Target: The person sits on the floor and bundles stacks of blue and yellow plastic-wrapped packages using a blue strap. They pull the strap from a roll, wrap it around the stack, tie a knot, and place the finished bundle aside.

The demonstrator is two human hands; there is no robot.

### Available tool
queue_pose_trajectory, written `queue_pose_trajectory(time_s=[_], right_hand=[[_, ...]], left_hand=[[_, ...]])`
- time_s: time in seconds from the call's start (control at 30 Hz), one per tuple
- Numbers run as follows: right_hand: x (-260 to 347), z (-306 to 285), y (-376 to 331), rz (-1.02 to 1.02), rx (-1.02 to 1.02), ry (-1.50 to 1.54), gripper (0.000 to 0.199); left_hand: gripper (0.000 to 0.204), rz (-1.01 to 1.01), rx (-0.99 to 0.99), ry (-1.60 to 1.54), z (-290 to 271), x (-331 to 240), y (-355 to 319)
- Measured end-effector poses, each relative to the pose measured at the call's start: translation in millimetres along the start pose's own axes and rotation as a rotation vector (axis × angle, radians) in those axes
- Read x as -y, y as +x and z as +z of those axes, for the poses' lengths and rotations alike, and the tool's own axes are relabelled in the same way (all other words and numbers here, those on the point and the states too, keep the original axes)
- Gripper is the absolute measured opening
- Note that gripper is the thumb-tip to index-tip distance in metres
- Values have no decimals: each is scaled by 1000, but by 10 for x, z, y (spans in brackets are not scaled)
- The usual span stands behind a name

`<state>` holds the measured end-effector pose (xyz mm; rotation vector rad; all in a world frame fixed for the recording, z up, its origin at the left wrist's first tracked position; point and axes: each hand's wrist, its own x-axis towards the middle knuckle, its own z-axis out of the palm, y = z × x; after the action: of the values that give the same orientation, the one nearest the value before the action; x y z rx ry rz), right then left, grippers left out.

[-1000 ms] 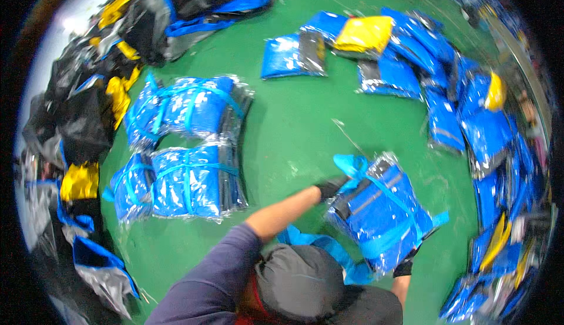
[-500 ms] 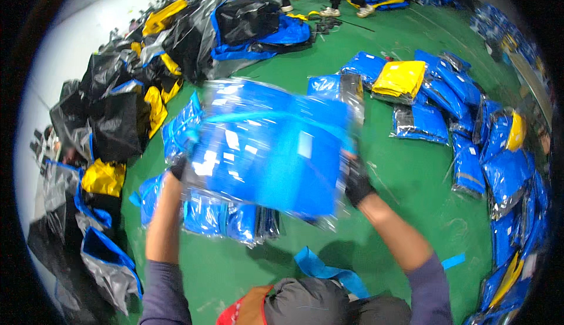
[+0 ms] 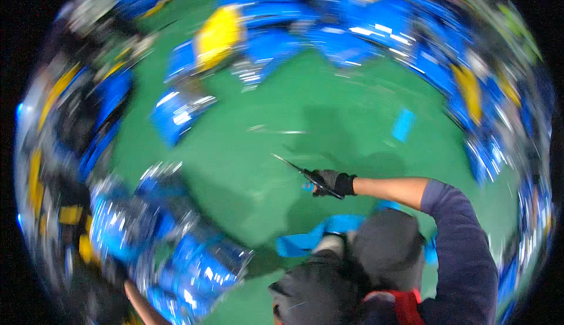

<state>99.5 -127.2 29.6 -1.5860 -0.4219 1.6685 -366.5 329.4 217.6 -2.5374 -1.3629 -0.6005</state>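
Observation:
My right hand (image 3: 330, 183), in a dark knit glove, is closed on a long, thin pointed tool (image 3: 292, 165) over the green floor. Blur hides the tool's exact kind. My left hand (image 3: 116, 273), gloved in black, is at the lower left beside clear-wrapped blue packages (image 3: 202, 266); its fingers are smeared by motion. Another shiny blue package (image 3: 120, 222) lies against these. A light blue strap (image 3: 320, 234) lies on the floor by my knees, below my right hand.
Blue packages (image 3: 364, 19) curve around the far side and right, with a yellow one (image 3: 218, 37) among them. A short light blue strip (image 3: 403, 125) lies on the green floor (image 3: 258, 107). Dark, blue and yellow material (image 3: 76, 113) is heaped at the left.
The strapped blue bundle that both hands held up is no longer in them. My right hand now grips the pointed tool, and my left hand is low at the left. The view has swung right.

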Motion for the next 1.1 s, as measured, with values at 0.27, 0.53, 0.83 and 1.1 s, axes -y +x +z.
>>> queue_pose_trajectory(time_s=[0.27,0.53,0.83,1.1], right_hand=[[-2500,-616,-3796,323,-1562,-353,25],[-3681,757,-5193,106,-2419,866,14],[-4432,-205,-4061,331,-2389,1173,48],[-5019,-43,-3979,771,-2261,1003,55]], left_hand=[[49,524,1269,-482,1274,-4674,-2052],[48,1127,1004,-744,1594,-5754,-3029],[14,1189,1658,-1159,-441,-7931,-1978],[60,2121,1395,45,-635,-8406,-2363]])
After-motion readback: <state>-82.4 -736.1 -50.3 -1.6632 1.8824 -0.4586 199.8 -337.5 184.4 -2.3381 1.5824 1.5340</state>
